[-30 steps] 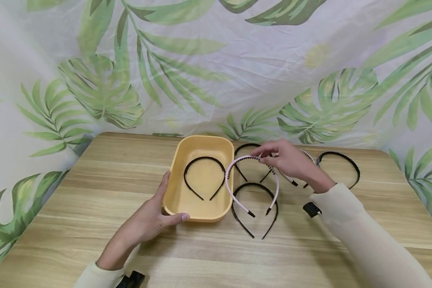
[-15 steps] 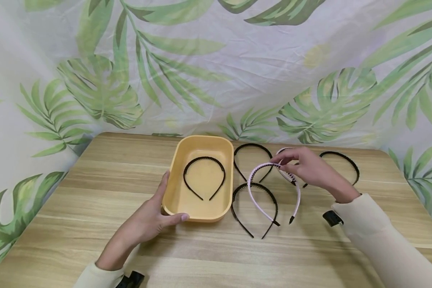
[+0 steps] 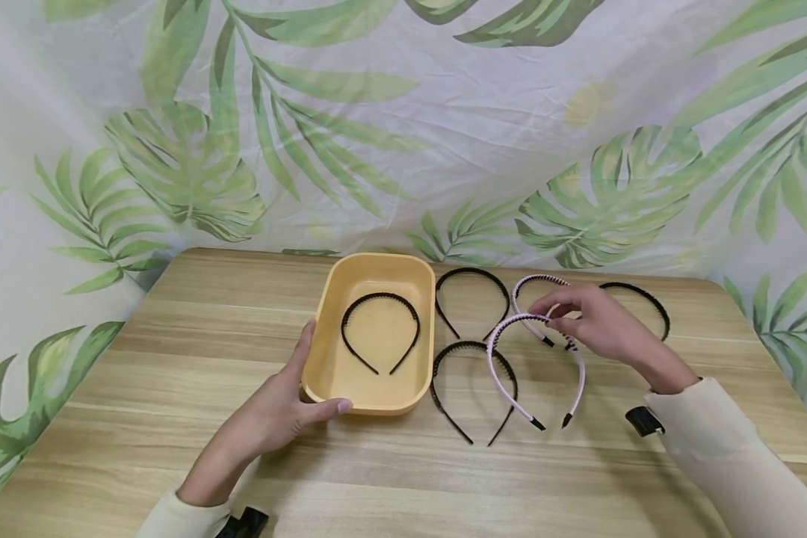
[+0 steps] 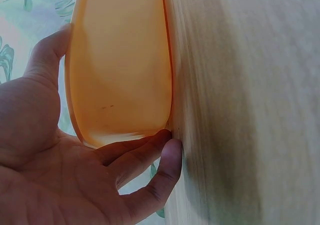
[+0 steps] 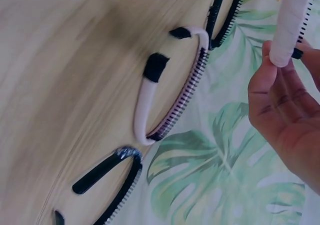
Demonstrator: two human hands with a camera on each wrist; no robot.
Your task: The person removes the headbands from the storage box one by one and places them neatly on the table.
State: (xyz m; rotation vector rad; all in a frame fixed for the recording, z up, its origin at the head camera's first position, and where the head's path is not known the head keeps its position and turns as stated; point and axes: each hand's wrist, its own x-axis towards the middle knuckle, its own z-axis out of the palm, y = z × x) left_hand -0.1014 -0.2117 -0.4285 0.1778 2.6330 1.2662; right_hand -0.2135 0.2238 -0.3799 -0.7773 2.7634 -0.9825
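My left hand (image 3: 279,411) holds the front left corner of a yellow plastic box (image 3: 383,393), its thumb along the front rim. In the left wrist view the fingers (image 4: 132,160) curl under the box end. One thin black toothed headband (image 3: 381,294) lies inside. To the right, my right hand (image 3: 601,321) pinches a pale pink headband (image 3: 490,362) at the top of its arch, black tips hanging down. In the head view it overlaps a black headband (image 3: 472,344) on the table. A second pink headband (image 3: 541,278) lies just behind the hand.
Another black headband (image 3: 472,270) lies at the back, right of the box. Farther right, a black headband (image 3: 635,289) is partly hidden by the right hand. The wooden table (image 3: 390,478) meets a leaf-printed cloth (image 3: 350,164) along its back edge.
My right hand has carried the pink headband to the right and slightly toward me, away from the box. The second pink headband now shows more. The left hand and box stay put.
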